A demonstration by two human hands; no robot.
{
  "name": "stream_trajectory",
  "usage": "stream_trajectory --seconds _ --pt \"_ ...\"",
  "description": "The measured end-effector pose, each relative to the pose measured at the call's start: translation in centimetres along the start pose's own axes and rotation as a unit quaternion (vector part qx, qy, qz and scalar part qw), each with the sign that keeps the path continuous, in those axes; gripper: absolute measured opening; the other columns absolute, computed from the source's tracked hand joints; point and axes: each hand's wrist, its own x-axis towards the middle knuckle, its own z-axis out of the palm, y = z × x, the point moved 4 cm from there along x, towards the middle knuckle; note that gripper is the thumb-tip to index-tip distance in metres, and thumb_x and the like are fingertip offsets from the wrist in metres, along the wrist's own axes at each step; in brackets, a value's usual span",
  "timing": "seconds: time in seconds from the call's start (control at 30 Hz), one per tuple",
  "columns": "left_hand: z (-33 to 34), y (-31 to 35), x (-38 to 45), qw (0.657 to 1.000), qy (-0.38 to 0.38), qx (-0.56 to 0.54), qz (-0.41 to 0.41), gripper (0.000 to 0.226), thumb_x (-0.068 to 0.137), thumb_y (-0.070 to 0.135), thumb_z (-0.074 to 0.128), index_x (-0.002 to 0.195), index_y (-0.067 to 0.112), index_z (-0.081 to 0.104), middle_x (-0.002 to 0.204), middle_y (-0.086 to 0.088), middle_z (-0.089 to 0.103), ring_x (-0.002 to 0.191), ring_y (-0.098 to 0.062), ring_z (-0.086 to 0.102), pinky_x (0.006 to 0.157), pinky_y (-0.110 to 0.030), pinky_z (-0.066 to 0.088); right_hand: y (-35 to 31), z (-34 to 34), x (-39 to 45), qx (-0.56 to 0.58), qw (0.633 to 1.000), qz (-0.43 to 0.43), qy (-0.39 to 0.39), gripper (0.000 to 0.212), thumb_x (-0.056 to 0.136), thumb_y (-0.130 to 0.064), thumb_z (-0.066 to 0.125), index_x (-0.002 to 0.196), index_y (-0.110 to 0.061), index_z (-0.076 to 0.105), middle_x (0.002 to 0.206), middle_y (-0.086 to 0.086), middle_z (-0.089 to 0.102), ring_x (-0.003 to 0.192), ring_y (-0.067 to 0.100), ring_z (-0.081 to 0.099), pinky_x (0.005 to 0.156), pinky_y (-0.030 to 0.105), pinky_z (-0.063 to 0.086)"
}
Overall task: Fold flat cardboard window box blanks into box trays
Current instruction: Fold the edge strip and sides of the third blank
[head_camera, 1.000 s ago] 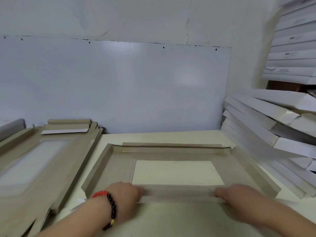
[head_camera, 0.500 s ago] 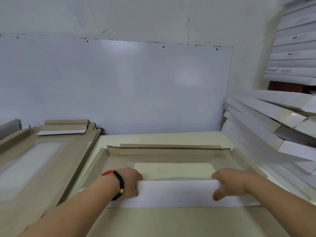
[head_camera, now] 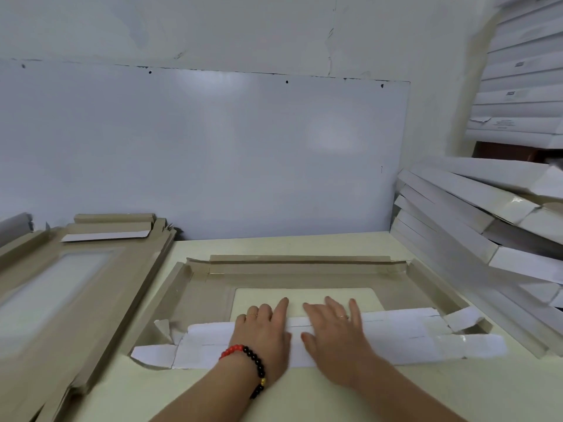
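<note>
Your left hand (head_camera: 264, 328) and right hand (head_camera: 333, 333) lie flat, side by side, pressing the white near flap (head_camera: 402, 336) down onto the window box blank (head_camera: 304, 271) on the table (head_camera: 304, 242). A stack of flat blanks (head_camera: 61, 287) sits to your left, and folded white boxes (head_camera: 475, 214) are piled to your right.

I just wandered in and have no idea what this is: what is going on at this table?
A person is folding a flat cardboard blank into a box tray on the table. Both hands, the left hand and the right hand, lie flat with straight fingers, pressing the near flap, white side up, down over the blank. More blanks are stacked at the left, and white boxes are piled at the right.
</note>
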Motion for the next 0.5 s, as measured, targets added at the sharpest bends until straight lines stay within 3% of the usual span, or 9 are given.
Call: stream_trajectory --seconds 0.1,0.33,0.5 --pt "0.8 -0.2 -0.3 1.000 0.009 0.010 0.008 0.064 0.095 0.048 0.020 0.151 0.027 -0.001 0.140 -0.001 0.034 0.126 -0.024 0.031 0.107 -0.038 0.022 -0.6 0.9 0.1 -0.013 1.000 -0.021 0.001 0.058 0.099 -0.048 0.019 0.153 -0.028 0.011 0.157 -0.010 0.019 0.148 0.015 0.001 0.113 0.049 -0.015" --pt "0.8 -6.7 -1.2 0.999 0.022 0.041 -0.021 0.062 0.093 0.053 0.017 0.150 0.029 0.008 0.139 0.004 0.035 0.127 -0.021 0.033 0.108 -0.037 0.024 7.8 0.4 -0.9 -0.049 0.996 0.065 -0.044 0.057 0.100 -0.050 0.016 0.153 -0.033 0.007 0.160 -0.012 0.011 0.148 0.011 0.005 0.116 0.047 -0.010" --pt "0.4 -11.0 -1.9 0.997 0.018 0.055 -0.053 0.053 0.094 0.052 0.018 0.144 0.037 0.021 0.133 0.008 0.038 0.123 -0.017 0.037 0.105 -0.034 0.028 13.0 -0.9 -2.2 -0.119 0.986 0.112 -0.044 0.057 0.098 -0.057 0.013 0.150 -0.037 0.019 0.155 -0.012 0.026 0.140 0.014 0.028 0.116 0.047 -0.002"
